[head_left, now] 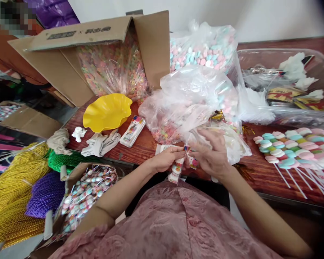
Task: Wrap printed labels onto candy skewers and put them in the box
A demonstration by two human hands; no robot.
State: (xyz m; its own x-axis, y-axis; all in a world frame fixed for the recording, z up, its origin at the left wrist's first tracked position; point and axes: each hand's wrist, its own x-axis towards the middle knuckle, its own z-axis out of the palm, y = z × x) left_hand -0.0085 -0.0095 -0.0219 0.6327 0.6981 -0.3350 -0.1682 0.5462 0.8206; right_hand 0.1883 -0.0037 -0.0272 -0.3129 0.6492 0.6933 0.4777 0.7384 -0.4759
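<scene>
My left hand (169, 158) pinches the neck of a small clear printed candy bag (176, 169) close to my lap. Pale sweets fill its lower part. My right hand (212, 153) is at the bag's gathered top, fingers bent and smeared by motion. Whether it grips the bag or a tie there is not clear. Beneath that hand hangs a printed colourful piece (193, 162). A stack of flat printed bags (133, 131) lies on the table left of my hands. Gold metallic ties (218, 116) lie on the plastic bags beyond them.
Clear bags of pastel sweets (202, 54) stand behind my hands, beside an open cardboard box (153, 46). Marshmallow sticks (299, 149) and a clear tub (283, 114) occupy the right. Leftward are a yellow wavy dish (108, 111), a lollipop box (89, 190) and bundled cords (13, 180).
</scene>
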